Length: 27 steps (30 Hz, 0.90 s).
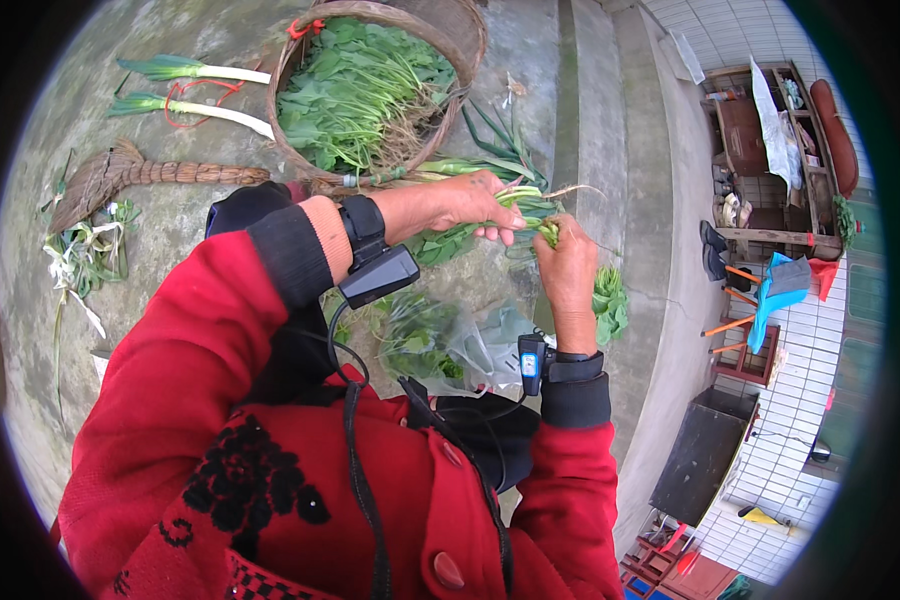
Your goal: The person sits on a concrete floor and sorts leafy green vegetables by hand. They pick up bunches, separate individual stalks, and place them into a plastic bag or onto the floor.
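Note:
My left hand [480, 206] is closed around the green stems of a leafy vegetable [450, 238], whose leaves hang below the palm and whose thin root points right. Beside it, my right hand [568, 251] grips a small piece of green stems [550, 231] near the root end. Just beyond my left forearm, a wicker basket [279, 97] holds a heap of leafy greens [360, 82] with roots on. Below my hands lies a clear plastic bag [480, 349] with greens inside. Another bunch of leaves [610, 304] rests on the concrete, right of my right wrist.
Two leeks [225, 112] with red string lie left of the basket. Nearer are a straw broom [187, 172] and wilted leaf scraps [90, 255]. Long green onions [506, 146] lie beyond my hands. A concrete step [649, 225] runs along the right, with a wooden rack [780, 237] and a dark box [701, 457] past it.

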### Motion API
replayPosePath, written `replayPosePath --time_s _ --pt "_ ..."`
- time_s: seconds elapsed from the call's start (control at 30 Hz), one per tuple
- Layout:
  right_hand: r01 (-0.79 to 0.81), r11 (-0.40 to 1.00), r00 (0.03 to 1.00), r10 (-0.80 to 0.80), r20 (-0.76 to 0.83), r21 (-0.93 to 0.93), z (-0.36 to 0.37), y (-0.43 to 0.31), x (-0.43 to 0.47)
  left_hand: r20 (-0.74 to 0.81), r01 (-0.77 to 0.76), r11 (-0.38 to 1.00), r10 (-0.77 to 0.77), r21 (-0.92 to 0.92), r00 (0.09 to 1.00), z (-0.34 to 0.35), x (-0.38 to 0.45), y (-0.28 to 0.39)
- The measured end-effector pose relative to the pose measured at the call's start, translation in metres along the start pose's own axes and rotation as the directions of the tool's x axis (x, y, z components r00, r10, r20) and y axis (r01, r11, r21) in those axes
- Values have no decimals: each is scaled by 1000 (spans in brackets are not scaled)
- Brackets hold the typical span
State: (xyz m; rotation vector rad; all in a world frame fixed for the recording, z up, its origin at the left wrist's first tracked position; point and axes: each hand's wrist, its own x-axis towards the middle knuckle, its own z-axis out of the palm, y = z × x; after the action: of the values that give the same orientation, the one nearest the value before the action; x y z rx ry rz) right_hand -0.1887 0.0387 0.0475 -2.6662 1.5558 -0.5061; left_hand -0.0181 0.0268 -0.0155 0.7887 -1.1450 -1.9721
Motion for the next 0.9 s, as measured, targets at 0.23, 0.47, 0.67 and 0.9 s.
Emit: replayPosePath --time_s 0.23,0.47,0.67,0.9 --pt "-13 982 999 6 -36 -188 27 10 3 -91 38 997 -43 -60 995 1 2 1" --pt "-583 761 793 458 401 284 10 40 2 -72 0 979 -15 -202 997 -6 0 9" --pt "-603 180 754 448 481 777 16 -1 3 -130 -28 936 -20 -352 991 -4 5 -2" --pt "-525 9 755 466 461 851 22 -13 8 -28 -46 951 39 -307 999 0 10 -7"
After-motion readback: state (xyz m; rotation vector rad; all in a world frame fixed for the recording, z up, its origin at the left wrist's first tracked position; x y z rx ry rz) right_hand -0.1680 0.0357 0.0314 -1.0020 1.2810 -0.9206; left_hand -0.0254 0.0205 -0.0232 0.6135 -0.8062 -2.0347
